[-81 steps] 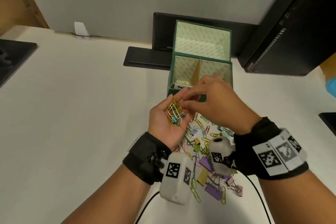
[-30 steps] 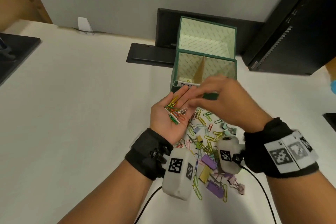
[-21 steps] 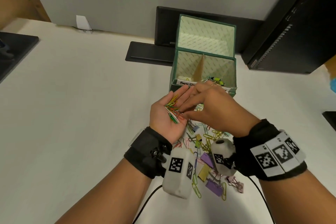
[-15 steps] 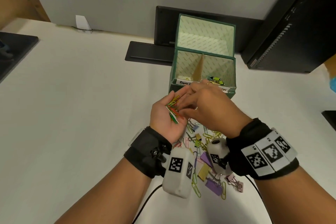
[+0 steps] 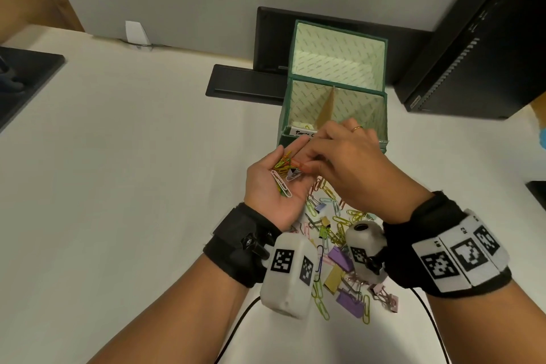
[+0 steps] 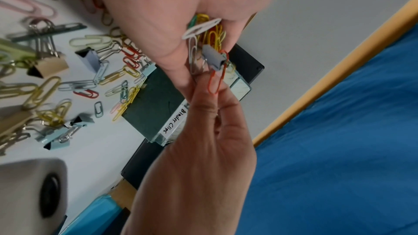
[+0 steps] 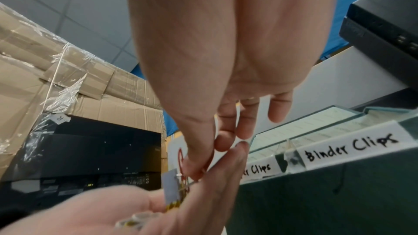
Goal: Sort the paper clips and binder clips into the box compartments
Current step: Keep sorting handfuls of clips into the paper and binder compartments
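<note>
Left hand [image 5: 277, 192]: palm up, fingers relaxed and slightly cupped, above the near-centre of the white desk [image 5: 124, 156]. It cradles a small heap of coloured paper clips [image 5: 282, 177] and one small grey-lilac binder clip [image 6: 213, 58] lying on top of them.

Right hand [image 5: 351, 165]: palm down over the left palm, thumb and forefinger closed in a pinch on an orange paper clip [image 6: 217, 76]. That clip is threaded against the grey-lilac binder clip; whether they are hooked together cannot be told. The remaining fingers are loosely extended toward the box. A ring sits on one finger.

Green box [image 5: 336, 115]: stands just beyond the hands, toward the far edge of the desk, lid [image 5: 336, 50] upright behind it. A cardboard divider [image 5: 326, 109] splits it into two compartments. Front labels: left one partly hidden, ending in "Clips" [image 7: 257, 168]; right one "Binder Clips" [image 7: 350, 146]. The contents of both compartments are hidden by the hands.

Loose pile [image 5: 336, 233]: mixed paper clips and binder clips in purple, tan, pink, blue and yellow, spread on the desk from the front wall of the box back toward the near edge, under the wrists.
</note>
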